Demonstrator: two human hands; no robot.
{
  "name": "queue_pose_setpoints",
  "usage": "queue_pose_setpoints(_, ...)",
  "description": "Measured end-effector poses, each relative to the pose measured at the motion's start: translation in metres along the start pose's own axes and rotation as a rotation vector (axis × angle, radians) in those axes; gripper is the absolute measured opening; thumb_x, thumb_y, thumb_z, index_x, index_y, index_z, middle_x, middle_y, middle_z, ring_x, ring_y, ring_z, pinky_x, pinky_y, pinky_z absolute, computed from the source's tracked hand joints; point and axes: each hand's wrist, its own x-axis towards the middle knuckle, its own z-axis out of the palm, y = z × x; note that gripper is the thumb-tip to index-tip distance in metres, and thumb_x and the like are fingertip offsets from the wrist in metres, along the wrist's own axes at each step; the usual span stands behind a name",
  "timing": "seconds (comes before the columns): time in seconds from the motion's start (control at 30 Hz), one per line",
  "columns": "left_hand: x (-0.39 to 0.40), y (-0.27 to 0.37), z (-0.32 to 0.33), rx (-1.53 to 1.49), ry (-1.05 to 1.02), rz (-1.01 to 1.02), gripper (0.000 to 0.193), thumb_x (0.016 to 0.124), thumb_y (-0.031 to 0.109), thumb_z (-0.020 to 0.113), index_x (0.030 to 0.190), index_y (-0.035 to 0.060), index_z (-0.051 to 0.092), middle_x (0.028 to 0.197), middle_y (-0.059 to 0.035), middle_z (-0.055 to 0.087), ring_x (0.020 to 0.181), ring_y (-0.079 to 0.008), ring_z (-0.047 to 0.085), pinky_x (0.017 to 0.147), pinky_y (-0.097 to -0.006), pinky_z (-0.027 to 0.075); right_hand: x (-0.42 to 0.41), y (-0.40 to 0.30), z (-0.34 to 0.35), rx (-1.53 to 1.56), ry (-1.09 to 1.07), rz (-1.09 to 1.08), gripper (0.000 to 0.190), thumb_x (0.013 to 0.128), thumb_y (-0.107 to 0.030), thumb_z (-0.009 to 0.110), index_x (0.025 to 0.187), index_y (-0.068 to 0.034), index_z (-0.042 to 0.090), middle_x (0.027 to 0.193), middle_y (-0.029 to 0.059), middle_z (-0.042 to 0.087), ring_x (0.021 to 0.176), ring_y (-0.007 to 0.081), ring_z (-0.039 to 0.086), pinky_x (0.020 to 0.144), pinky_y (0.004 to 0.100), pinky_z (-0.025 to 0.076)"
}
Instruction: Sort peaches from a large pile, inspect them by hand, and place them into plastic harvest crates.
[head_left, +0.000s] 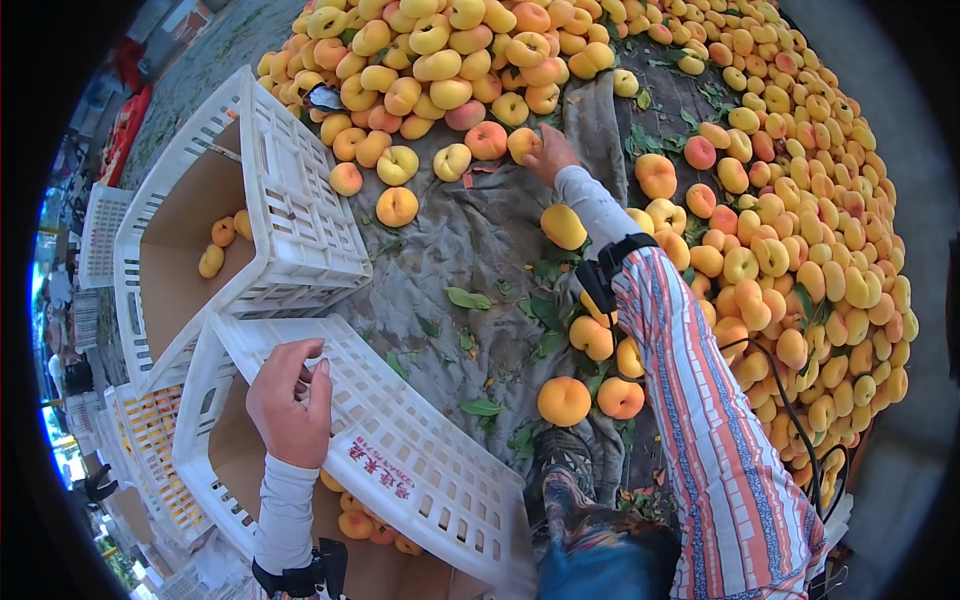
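Observation:
Out at arm's length, my right hand (556, 156) has its fingers around a yellow-orange flat peach (523, 145) at the near edge of the big pile. A redder peach (486, 140) lies just left of it. My left hand (291, 405) is over the rim of the nearer white plastic crate (420, 442), loosely curled, with nothing visible in it. Inside that crate, lined with cardboard, several peaches (355, 525) lie partly hidden behind my left wrist and the crate wall. The crate's wall bears red writing.
A second white crate (307, 195) stands beyond, holding a few peaches (223, 232). Piled peaches (787, 247) extend along the right. Grey cloth (480, 247) with loose leaves covers the ground between. A black cable (787, 397) hangs by my right arm. Filled crates (154, 457) stand at left.

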Motion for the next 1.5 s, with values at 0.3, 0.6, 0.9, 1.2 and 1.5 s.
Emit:
queue_pose_setpoints(0.3, 0.005, 0.002, 0.003, 0.019, -0.033, 0.088, 0.018, 0.072, 0.002, 0.059, 0.090, 0.0026, 0.061, 0.084, -0.0095, 0.061, 0.064, -0.0207, 0.056, 0.056, -0.0281, 0.044, 0.004, 0.004, 0.012, 0.597, -0.041, 0.170, 0.064, 0.076, -0.054, 0.059, 0.117, -0.005, 0.048, 0.092, 0.0112, 0.059, 0.073, 0.0219, 0.058, 0.063, 0.0279, 0.048)
queue_pose_setpoints(0.6, 0.004, 0.004, 0.002, -0.060, -0.042, 0.082, 0.047, 0.069, 0.004, 0.068, 0.113, 0.0057, 0.053, 0.107, -0.0081, 0.054, 0.075, -0.0157, 0.055, 0.063, -0.0259, 0.046, -0.157, -0.147, -0.061, 1.812, -0.965, 0.417, 0.057, 0.088, -0.058, 0.036, 0.103, -0.006, 0.052, 0.086, 0.0111, 0.061, 0.067, 0.0188, 0.060, 0.053, 0.0278, 0.048)
queue_pose_setpoints(0.9, -0.028, 0.011, -0.019, -1.032, -0.204, -0.335, 0.037, 0.086, 0.022, 0.058, 0.112, -0.0030, 0.051, 0.098, -0.0078, 0.058, 0.080, -0.0136, 0.058, 0.071, -0.0262, 0.050, -0.241, -0.221, -0.096, 1.377, -1.055, 0.006, 0.058, 0.090, -0.049, 0.041, 0.122, 0.000, 0.041, 0.098, 0.0101, 0.057, 0.071, 0.0135, 0.058, 0.059, 0.0241, 0.048)
queue_pose_setpoints(1.2, -0.070, 0.021, -0.036, -1.056, -0.235, -0.402, 0.038, 0.088, 0.024, 0.054, 0.111, -0.0055, 0.050, 0.098, -0.0120, 0.059, 0.082, -0.0155, 0.060, 0.072, -0.0277, 0.052, -0.281, -0.237, -0.112, 1.340, -0.845, -0.159, 0.050, 0.090, -0.026, 0.054, 0.127, 0.003, 0.036, 0.103, 0.0076, 0.054, 0.074, 0.0076, 0.053, 0.061, 0.0218, 0.047)
queue_pose_setpoints(1.5, -0.101, 0.019, -0.037, -1.207, -0.211, -0.468, 0.038, 0.086, 0.020, 0.057, 0.114, -0.0043, 0.048, 0.103, -0.0112, 0.057, 0.090, -0.0174, 0.060, 0.075, -0.0307, 0.053, -0.306, -0.242, -0.109, 1.266, -0.837, -0.297, 0.047, 0.088, -0.021, 0.057, 0.124, 0.002, 0.037, 0.104, 0.0072, 0.054, 0.078, 0.0083, 0.054, 0.062, 0.0221, 0.047)
